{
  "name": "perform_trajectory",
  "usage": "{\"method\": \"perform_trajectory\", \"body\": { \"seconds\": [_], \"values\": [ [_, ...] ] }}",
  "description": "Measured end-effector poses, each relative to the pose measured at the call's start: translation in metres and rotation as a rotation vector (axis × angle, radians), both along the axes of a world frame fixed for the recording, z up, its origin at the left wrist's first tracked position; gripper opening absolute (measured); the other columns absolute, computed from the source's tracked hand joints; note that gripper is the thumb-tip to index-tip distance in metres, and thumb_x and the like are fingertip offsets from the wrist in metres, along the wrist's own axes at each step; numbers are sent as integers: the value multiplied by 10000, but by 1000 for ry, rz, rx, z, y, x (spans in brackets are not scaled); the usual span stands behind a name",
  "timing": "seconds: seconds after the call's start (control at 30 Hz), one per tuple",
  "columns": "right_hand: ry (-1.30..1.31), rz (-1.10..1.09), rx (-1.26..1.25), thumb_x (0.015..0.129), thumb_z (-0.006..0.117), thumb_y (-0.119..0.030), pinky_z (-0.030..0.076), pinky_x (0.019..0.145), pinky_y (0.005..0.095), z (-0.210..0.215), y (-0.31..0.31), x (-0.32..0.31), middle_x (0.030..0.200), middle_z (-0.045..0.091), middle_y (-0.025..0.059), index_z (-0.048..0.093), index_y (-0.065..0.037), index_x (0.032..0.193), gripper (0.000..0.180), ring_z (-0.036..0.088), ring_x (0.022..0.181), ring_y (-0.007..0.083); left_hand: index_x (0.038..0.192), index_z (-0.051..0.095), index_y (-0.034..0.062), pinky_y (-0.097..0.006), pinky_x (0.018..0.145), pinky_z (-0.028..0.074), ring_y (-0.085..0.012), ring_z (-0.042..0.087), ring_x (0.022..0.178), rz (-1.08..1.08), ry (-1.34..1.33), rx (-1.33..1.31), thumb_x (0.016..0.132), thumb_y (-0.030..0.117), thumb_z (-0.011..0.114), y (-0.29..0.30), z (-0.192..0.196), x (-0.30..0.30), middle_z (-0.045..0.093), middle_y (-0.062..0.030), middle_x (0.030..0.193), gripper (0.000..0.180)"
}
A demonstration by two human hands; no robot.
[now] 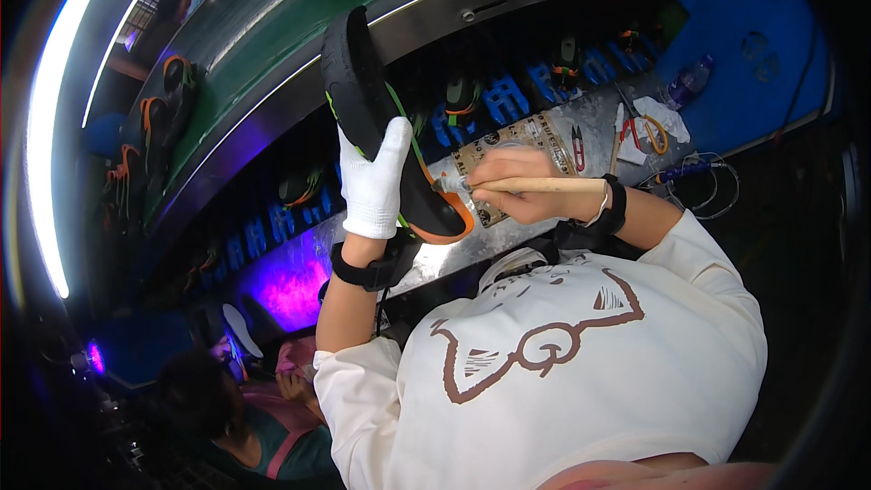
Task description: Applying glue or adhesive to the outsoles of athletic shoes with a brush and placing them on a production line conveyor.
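My left hand (374, 177), in a white glove, grips a black shoe sole (349, 82) with orange and green edging. The sole stands tilted, its one end up by the metal rail and its orange-rimmed end low near my wrist. My bare right hand (519, 172) is closed round a brush (553, 185) with a pale wooden handle. At the sole's inner side near the orange edge is the brush tip; whether it touches is hard to tell. My fingers partly hide the brush's head.
Beyond lies a green conveyor belt (272, 23) carrying more soles (156, 132). Blue racks (505, 102) with shoe parts stand below it. The worktable (594, 122) bears red snips (578, 147), orange-handled scissors (655, 134) and a bottle (691, 82). A co-worker (213, 399) sits at lower left.
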State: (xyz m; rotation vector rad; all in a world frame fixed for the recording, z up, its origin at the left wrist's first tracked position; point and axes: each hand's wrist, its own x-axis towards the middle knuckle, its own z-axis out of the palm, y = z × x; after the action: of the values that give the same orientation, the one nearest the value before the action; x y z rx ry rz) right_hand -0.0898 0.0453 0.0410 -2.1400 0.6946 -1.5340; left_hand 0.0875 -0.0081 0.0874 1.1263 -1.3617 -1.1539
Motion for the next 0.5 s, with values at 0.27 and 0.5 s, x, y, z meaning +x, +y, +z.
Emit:
{"method": "perform_trajectory", "body": {
  "seconds": [0.27,0.5],
  "values": [
    [-55,92,336,742,608,-32,401,547,243,-6,5,-27,711,563,63,581,-9,833,98,515,620,140,1117,460,36,-259,780,410,-125,505,865,19,-9,0,793,167,583,6,5,-9,536,-46,972,370],
    [-234,26,355,772,582,-35,388,541,188,3,-9,-62,735,551,22,593,-19,827,59,502,633,68,1134,456,32,-253,780,410,-120,502,871,-30,3,31,809,200,575,2,10,-40,531,-42,997,384]
  ]
}}
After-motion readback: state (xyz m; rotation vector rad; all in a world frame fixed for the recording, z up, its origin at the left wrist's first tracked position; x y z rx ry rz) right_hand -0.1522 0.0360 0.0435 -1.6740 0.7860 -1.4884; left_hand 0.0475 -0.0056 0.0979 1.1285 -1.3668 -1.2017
